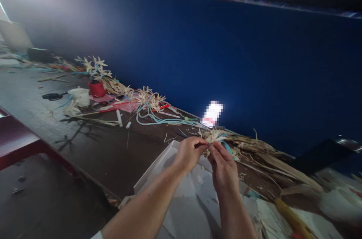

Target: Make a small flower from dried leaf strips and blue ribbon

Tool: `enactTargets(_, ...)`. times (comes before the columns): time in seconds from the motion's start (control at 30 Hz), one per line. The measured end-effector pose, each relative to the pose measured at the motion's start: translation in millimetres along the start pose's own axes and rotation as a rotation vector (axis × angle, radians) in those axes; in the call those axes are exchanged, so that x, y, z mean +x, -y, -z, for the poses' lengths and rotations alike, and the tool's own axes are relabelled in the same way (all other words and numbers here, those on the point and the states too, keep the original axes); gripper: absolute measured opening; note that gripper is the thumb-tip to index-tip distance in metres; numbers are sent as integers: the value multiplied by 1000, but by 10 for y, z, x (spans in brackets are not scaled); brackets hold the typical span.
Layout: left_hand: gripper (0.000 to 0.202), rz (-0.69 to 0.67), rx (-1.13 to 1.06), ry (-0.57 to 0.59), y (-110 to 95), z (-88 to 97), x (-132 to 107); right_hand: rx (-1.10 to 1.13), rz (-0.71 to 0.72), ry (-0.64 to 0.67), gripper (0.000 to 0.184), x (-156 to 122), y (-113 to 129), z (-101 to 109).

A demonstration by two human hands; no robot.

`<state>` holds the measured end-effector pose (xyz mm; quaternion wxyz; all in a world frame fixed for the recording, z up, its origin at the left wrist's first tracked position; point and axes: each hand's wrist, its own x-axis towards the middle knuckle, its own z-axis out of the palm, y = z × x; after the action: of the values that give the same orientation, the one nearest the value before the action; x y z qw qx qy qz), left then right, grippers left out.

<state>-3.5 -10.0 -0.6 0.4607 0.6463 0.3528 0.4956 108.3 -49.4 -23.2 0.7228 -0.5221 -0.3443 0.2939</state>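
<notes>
My left hand [189, 154] and my right hand [225, 169] meet over a shallow white box [151, 165]. Both are closed, their fingertips pinching a small flower of pale dried-leaf strips [217, 136]. Its strips fan out beyond the fingers; the part at the fingertips is mostly hidden. A light-blue strip [227, 148] shows just behind my right fingers. Past the hands, a bright pixelated rectangle [212, 114] stands against the blue wall. To the right lies a bundle of long dried leaves [263, 148].
Finished-looking pale flowers [151, 99] lie left along the wall, with light-blue cords [158, 121] beside them. Farther left are a red spool [97, 89], a white cup [80, 97] and black scissors [52, 96]. A yellow-handled tool [292, 216] lies at lower right. A dark-red stool [22, 148] stands left.
</notes>
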Motion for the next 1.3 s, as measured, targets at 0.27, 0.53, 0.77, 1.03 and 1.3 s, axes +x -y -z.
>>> enactTargets(0.27, 17, 34, -29, -18, 18, -23, 11, 53, -79, 39, 39, -13, 56, -14)
enactTargets(0.53, 17, -42, 19, 9, -14, -17, -23, 15, -65, 53, 35, -7, 71, -25)
enactTargets(0.77, 17, -68, 17, 5, 15, -45, -12, -30, -62, 25, 36, -19, 121, -48)
enactTargets(1.03, 16, -13, -23, 2, 59, -61, 16, -193, -10, -19, 40, -82, 265, -102)
enactTargets(1.3, 14, 14, -142, -121, 166, -82, 73, -174, 38, 76, 52, 9, 55, -68)
